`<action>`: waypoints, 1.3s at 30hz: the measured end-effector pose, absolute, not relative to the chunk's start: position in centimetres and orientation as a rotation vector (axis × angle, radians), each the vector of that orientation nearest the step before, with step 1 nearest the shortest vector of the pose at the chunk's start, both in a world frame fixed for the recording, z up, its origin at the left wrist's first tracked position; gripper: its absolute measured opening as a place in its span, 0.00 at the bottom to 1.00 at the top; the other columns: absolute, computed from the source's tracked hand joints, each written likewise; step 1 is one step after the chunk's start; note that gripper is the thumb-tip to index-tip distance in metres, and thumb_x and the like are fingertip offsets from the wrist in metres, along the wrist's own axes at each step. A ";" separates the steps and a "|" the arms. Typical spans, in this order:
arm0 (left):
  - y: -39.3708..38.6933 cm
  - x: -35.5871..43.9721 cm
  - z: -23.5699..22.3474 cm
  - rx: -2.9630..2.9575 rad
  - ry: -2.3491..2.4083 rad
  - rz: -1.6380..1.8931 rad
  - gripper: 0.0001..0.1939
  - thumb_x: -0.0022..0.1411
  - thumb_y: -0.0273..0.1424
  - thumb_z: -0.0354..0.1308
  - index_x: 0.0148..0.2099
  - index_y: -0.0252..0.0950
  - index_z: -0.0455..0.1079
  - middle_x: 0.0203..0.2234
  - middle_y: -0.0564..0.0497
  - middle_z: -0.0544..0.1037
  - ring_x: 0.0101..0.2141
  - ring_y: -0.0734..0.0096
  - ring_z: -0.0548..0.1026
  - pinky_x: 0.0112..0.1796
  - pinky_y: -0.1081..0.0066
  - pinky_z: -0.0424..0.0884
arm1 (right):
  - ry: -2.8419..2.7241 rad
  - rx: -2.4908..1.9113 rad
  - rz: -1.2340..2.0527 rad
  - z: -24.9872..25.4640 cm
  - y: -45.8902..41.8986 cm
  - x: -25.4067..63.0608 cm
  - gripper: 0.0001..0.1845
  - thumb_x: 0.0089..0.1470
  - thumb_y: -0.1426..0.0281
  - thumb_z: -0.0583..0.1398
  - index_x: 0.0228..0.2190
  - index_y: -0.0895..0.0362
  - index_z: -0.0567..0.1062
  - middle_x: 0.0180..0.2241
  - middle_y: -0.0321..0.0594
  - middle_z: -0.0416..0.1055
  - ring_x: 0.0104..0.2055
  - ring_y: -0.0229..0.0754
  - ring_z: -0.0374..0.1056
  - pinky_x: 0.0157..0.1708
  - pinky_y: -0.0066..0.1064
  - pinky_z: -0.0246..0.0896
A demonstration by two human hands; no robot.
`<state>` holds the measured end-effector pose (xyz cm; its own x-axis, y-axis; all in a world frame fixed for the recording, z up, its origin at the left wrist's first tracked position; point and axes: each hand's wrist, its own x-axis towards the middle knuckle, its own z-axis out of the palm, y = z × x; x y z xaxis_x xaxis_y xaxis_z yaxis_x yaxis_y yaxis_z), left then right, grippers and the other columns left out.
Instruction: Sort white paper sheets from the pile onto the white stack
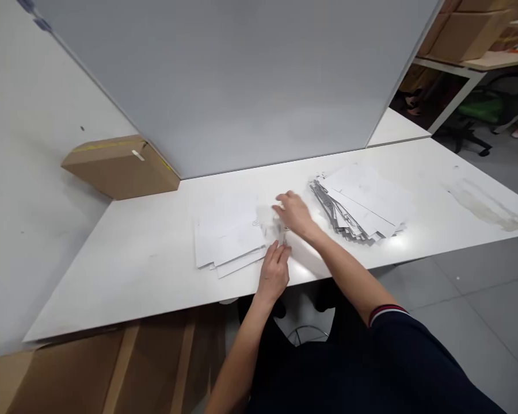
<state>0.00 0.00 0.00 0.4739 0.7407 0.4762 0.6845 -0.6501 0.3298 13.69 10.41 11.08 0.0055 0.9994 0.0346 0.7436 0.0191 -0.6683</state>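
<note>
My left hand (275, 275) rests low at the table's front edge. Its fingertips are drawn together on the near side of a small, see-through, greyish item (271, 225), perhaps thin plastic; its kind is blurred. Just above that item is my right hand (296, 214), with thumb and fingers apart and slightly smeared by motion. To the left lies a loose stack of white paper sheets (228, 237), reaching close to my left fingertips. A thicker, fanned pile of papers (362, 198) with dark-printed edges sits to the right, beyond my right wrist.
A white table (147, 247) carries the papers, with a tall grey panel (250, 86) standing along its back. One cardboard box (125, 169) leans at the back left; more cardboard (82, 368) is below the front edge. A green chair (483, 106) stands far right.
</note>
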 end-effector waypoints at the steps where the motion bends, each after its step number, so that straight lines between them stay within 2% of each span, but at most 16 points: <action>1: 0.0 0.0 0.0 2.619 1.271 0.917 0.22 0.62 0.19 0.43 0.56 0.31 0.65 0.50 0.40 0.73 0.60 0.55 0.62 0.57 0.52 0.64 | -1.792 -1.836 0.454 11.1 9.8 16.5 0.15 0.59 0.67 0.55 0.45 0.59 0.72 0.49 0.51 0.66 0.53 0.52 0.60 0.52 0.42 0.56; 3: 0.0 0.1 0.1 2.628 1.276 0.930 0.21 0.63 0.20 0.44 0.57 0.31 0.64 0.49 0.41 0.73 0.59 0.55 0.63 0.58 0.52 0.64 | -1.729 -2.022 0.128 11.0 8.7 22.7 0.17 0.58 0.66 0.55 0.46 0.60 0.72 0.51 0.53 0.66 0.54 0.54 0.59 0.51 0.42 0.56; 5: 0.0 0.1 0.0 2.628 1.286 0.950 0.21 0.64 0.21 0.44 0.57 0.32 0.64 0.49 0.41 0.73 0.58 0.55 0.64 0.58 0.51 0.64 | -1.715 -2.203 -0.002 10.5 7.9 28.2 0.24 0.55 0.64 0.59 0.51 0.62 0.70 0.56 0.54 0.63 0.57 0.57 0.55 0.52 0.43 0.54; 7: 0.1 0.2 -0.1 2.621 1.292 0.966 0.21 0.63 0.22 0.45 0.57 0.32 0.64 0.49 0.42 0.74 0.58 0.55 0.64 0.57 0.51 0.64 | -1.734 -2.333 0.043 10.1 7.3 32.2 0.29 0.52 0.60 0.60 0.53 0.62 0.68 0.55 0.55 0.64 0.56 0.57 0.58 0.48 0.41 0.56; 9: 0.2 0.2 -0.2 2.614 1.295 0.980 0.20 0.63 0.22 0.46 0.57 0.32 0.64 0.49 0.41 0.74 0.58 0.55 0.64 0.57 0.51 0.64 | -1.781 -2.400 0.123 9.8 7.0 34.3 0.27 0.54 0.58 0.58 0.51 0.60 0.69 0.49 0.53 0.70 0.50 0.53 0.64 0.42 0.37 0.58; 12: 0.3 0.2 -0.3 2.598 1.308 1.006 0.20 0.63 0.23 0.46 0.56 0.32 0.64 0.48 0.41 0.74 0.58 0.55 0.65 0.57 0.51 0.65 | -1.943 -2.438 0.103 9.8 6.8 34.5 0.20 0.59 0.60 0.52 0.44 0.60 0.73 0.41 0.51 0.74 0.42 0.50 0.68 0.36 0.34 0.58; 15: 0.2 0.2 -0.3 2.576 1.323 1.029 0.19 0.63 0.23 0.47 0.56 0.32 0.65 0.48 0.41 0.74 0.58 0.55 0.64 0.57 0.52 0.65 | -2.120 -2.461 0.047 10.1 6.9 33.6 0.20 0.62 0.65 0.47 0.40 0.62 0.74 0.41 0.55 0.73 0.41 0.50 0.69 0.35 0.35 0.57; 21: 0.3 0.2 -0.3 2.560 1.334 1.037 0.20 0.63 0.23 0.47 0.56 0.34 0.66 0.48 0.42 0.75 0.57 0.55 0.66 0.56 0.51 0.66 | -2.117 -2.530 0.007 9.8 7.5 32.9 0.15 0.55 0.80 0.50 0.40 0.65 0.74 0.40 0.59 0.72 0.42 0.53 0.70 0.35 0.35 0.59; 26: 0.3 0.1 -0.3 2.537 1.319 1.103 0.20 0.62 0.22 0.48 0.55 0.33 0.66 0.47 0.42 0.75 0.57 0.55 0.66 0.56 0.52 0.66 | -1.904 -2.557 -0.118 11.6 7.1 33.1 0.17 0.59 0.76 0.47 0.41 0.63 0.73 0.38 0.58 0.73 0.37 0.51 0.71 0.33 0.35 0.59; 29: 0.3 0.1 -0.2 2.498 1.294 1.163 0.19 0.62 0.22 0.49 0.55 0.34 0.67 0.47 0.43 0.75 0.57 0.57 0.66 0.57 0.53 0.66 | -1.737 -2.312 -0.187 14.1 5.1 32.2 0.17 0.61 0.70 0.46 0.36 0.60 0.74 0.33 0.51 0.74 0.33 0.47 0.69 0.33 0.35 0.58; 31: 0.3 0.2 0.3 2.410 1.290 1.245 0.17 0.63 0.24 0.49 0.54 0.35 0.68 0.46 0.43 0.76 0.57 0.58 0.67 0.56 0.54 0.66 | -1.649 -2.071 -0.117 15.9 3.2 31.0 0.15 0.60 0.66 0.49 0.34 0.57 0.73 0.28 0.44 0.72 0.29 0.43 0.67 0.32 0.34 0.58; 34: 0.1 0.6 2.1 2.074 1.348 1.362 0.16 0.64 0.31 0.52 0.54 0.36 0.67 0.48 0.44 0.76 0.55 0.60 0.69 0.55 0.55 0.66 | -1.497 -1.731 0.166 17.7 0.2 29.0 0.12 0.58 0.60 0.53 0.30 0.53 0.70 0.24 0.37 0.66 0.25 0.38 0.61 0.26 0.31 0.56; 37: -0.1 1.0 4.9 1.569 1.258 1.303 0.28 0.64 0.42 0.53 0.62 0.37 0.58 0.55 0.42 0.71 0.57 0.61 0.67 0.56 0.57 0.65 | -1.350 -1.484 0.555 17.4 -1.6 27.0 0.14 0.57 0.56 0.54 0.26 0.53 0.66 0.21 0.33 0.58 0.22 0.35 0.55 0.22 0.28 0.52; 38: -0.2 1.1 5.8 1.447 1.169 1.263 0.31 0.62 0.46 0.53 0.63 0.37 0.57 0.56 0.42 0.69 0.57 0.60 0.67 0.55 0.58 0.66 | -1.313 -1.434 0.674 16.8 -1.9 26.4 0.15 0.57 0.56 0.55 0.25 0.53 0.65 0.20 0.32 0.56 0.21 0.34 0.53 0.22 0.27 0.51; 39: -0.3 1.2 6.7 1.343 1.084 1.223 0.32 0.61 0.50 0.51 0.61 0.36 0.60 0.55 0.41 0.70 0.55 0.59 0.68 0.53 0.60 0.68 | -1.290 -1.407 0.775 16.0 -2.1 25.7 0.16 0.56 0.56 0.56 0.24 0.53 0.64 0.20 0.31 0.54 0.21 0.34 0.51 0.21 0.27 0.50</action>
<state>1.15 -0.34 6.65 0.0939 0.9885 0.1185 -0.0007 -0.1190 0.9929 25.74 -2.08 15.98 0.2154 0.9607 0.1753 0.2970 0.1066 -0.9489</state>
